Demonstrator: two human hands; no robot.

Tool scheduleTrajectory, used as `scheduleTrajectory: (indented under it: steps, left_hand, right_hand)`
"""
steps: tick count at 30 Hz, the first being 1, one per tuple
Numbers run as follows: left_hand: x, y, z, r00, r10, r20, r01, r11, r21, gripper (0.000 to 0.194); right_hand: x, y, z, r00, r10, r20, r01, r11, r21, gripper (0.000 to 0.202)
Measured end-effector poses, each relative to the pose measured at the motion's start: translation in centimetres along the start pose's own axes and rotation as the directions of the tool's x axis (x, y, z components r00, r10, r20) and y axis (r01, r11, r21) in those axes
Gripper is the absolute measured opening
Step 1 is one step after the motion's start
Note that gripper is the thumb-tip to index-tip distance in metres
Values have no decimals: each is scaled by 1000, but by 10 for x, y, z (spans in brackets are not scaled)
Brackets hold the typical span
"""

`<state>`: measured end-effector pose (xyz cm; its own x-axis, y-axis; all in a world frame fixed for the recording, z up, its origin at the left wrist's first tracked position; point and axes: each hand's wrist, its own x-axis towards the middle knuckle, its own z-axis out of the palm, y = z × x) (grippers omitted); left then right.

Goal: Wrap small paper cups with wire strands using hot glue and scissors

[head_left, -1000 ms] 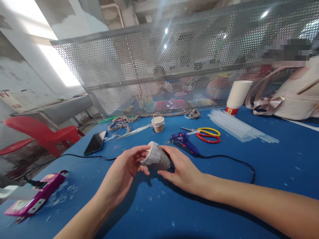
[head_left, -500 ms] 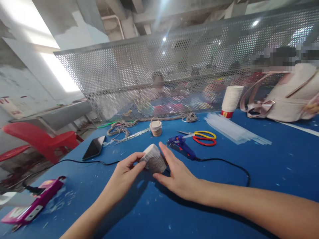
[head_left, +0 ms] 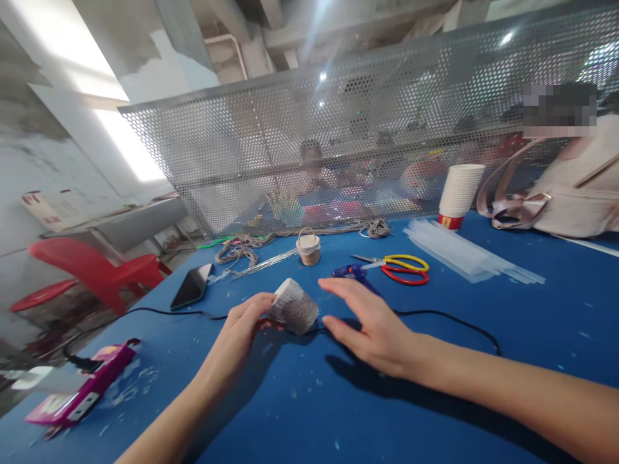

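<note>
A small cup wrapped in grey cord, with a whitish rim and base, tilts in my left hand. The left thumb and fingers pinch its left end. Just off the cup's right side is my right hand, thumb and fingers apart, holding nothing. Behind that hand lies a blue hot glue gun with a clear glue stick in its back; the hand hides its handle. Scissors with a yellow and a red handle lie next to it. A finished-looking little basket with a handle stands beyond the cup.
A black phone, a magenta power strip and black cables lie at left. Grey cord is heaped along the back by a perforated metal screen. Glue sticks, stacked paper cups and a pale bag are at right.
My right hand has come off the cup and moved right, now covering the glue gun's handle. The left hand keeps hold of the cup. The view has shifted slightly.
</note>
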<state>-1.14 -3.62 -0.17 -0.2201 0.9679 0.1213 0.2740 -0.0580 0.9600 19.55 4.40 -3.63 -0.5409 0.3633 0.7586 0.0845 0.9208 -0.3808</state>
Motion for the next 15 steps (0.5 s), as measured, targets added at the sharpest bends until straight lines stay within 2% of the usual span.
scheduleTrajectory:
  steps: [1,3,5,6,8,10,12,14,15]
  left_hand:
    - [2,-2,-2,1000,1,6,-1,1000,19,28]
    - [5,-5,-4,1000,-4,1,4,999,34,34]
    - [9,-8,-5,999,-25,-20,26,999,26,42]
    - [10,-9,-4,999,-35,-29,35,999,25,45]
    - [11,-10,-2,999,-40,-27,42,998,42,47]
    - [10,-9,2,999,-34,-12,35,996,76,43]
    - [9,-8,5,1000,-21,0,21,994,106,38]
    - [6,-7,8,1000,-6,3,5,993,117,35]
    - [6,-7,9,1000,4,-2,-4,993,116,33]
  right_hand:
    - [1,1,-10,999,-18,-39,18,1000,2,27]
    - [-2,7,-28,999,0,-45,-1,1000,-17,17]
    - [-10,19,-41,993,121,3,-120,988,-95,25]
    - [-14,27,-46,972,234,3,-231,961,-153,27]
    - [-20,46,-50,889,457,-38,-451,858,-245,18]
    - [-20,64,-49,799,599,-46,-587,764,-268,35]
    - [-13,78,-45,731,681,37,-656,717,-235,53]
    - [-3,86,-39,703,695,150,-679,719,-151,60]
    - [3,88,-36,703,680,210,-675,730,-102,55]
